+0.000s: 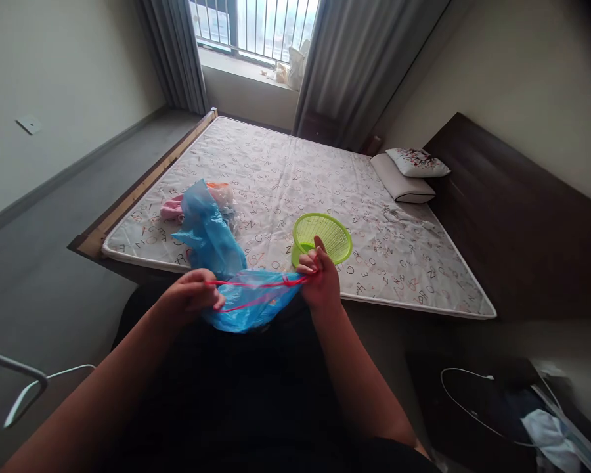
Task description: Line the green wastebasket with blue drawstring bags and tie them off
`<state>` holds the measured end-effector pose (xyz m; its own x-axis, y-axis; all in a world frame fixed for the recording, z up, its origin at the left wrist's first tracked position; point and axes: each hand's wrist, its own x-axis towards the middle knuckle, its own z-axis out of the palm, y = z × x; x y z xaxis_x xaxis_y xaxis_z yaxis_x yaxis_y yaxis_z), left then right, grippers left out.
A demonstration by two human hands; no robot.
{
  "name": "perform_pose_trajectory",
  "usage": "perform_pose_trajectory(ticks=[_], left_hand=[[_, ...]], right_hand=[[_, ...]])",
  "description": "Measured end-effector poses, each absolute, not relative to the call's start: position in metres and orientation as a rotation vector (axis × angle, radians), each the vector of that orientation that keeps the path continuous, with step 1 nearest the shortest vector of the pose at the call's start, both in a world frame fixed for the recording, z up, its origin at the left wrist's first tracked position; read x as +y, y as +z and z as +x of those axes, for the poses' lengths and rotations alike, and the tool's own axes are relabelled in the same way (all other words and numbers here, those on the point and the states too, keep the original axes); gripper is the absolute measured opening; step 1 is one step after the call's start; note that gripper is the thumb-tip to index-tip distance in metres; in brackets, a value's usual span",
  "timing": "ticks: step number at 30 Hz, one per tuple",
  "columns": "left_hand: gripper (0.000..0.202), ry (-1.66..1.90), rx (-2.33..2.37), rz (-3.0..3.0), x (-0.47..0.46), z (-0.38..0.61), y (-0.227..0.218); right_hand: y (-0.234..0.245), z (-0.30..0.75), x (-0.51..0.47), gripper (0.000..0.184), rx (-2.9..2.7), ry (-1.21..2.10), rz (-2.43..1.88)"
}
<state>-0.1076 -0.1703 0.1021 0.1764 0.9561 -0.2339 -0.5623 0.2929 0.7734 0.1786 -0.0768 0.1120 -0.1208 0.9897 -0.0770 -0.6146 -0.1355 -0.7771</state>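
A thin blue plastic bag (211, 240) hangs crumpled in front of me, with its red drawstring (256, 284) stretched between my hands. My left hand (192, 293) pinches one stretch of the red string above the bag's lower part. My right hand (318, 276) grips the string at its other end, with the fingers curled. Just behind my right hand, a lime-green plastic mesh basket (325, 238) lies tilted on the mattress, partly hidden by that hand.
A bare mattress (354, 197) with a letter print sits on a wooden bed frame (148, 184), holding pink and orange cloth (172, 209) and pillows (408, 176). A dark headboard stands at right. Wire hangers (20, 381) are near lower left, and dark clothing lies at lower right.
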Motion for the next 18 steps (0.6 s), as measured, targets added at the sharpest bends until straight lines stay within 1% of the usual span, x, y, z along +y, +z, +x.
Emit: perform_pose_trajectory(ticks=[3,6,9,10,14,16,18], left_hand=[[0.025,1.499,0.595,0.37,-0.167,-0.124,0.106],[0.019,1.574,0.429,0.282,-0.163,-0.141,0.116],[0.007,1.606,0.512,0.292,-0.159,-0.155,0.127],[0.01,1.609,0.606,0.314,-0.158,-0.16,0.131],[0.043,1.544,0.945,0.462,-0.155,-0.179,0.144],[0.049,1.541,0.968,0.562,-0.156,-0.185,0.149],[0.048,1.576,0.957,0.712,-0.16,-0.185,0.152]], right_hand=[[0.112,0.198,-0.065,0.029,-0.545,1.696,-0.737],[0.11,0.218,-0.058,0.034,-0.562,1.733,-0.681],[0.109,0.236,-0.057,0.031,-0.723,1.697,-0.69],[0.111,0.242,-0.058,0.03,-0.798,1.681,-0.707],[0.128,0.26,-0.065,0.032,-1.235,1.7,-0.818],[0.139,0.264,-0.068,0.039,-1.582,1.753,-0.901],[0.146,0.262,-0.07,0.044,-1.946,1.753,-0.973]])
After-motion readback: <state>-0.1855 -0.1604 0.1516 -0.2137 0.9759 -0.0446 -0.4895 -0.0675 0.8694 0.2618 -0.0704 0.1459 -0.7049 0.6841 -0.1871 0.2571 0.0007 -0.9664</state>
